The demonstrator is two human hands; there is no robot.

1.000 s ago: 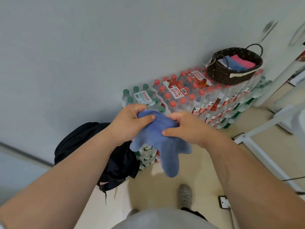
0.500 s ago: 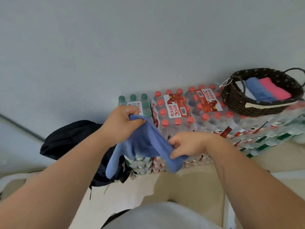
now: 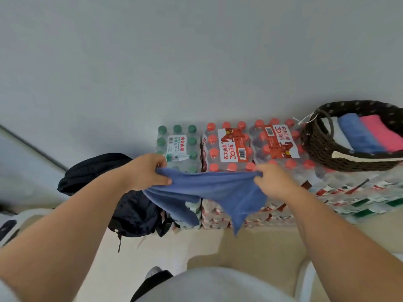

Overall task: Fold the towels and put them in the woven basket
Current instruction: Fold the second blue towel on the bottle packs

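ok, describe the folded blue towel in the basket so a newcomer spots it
Find the stack of bottled-water packs against the wall; the dark woven basket sits on its right end. Inside, the folded blue towel is the middle one, between a white towel and a pink towel.

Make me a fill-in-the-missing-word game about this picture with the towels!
1. The left hand and the right hand hold a ____ towel stretched between them.
2. The rightmost folded towel in the woven basket is ____.
3. The bottle pack nearest the left hand has ____ caps.

Missing words: blue, pink, green.
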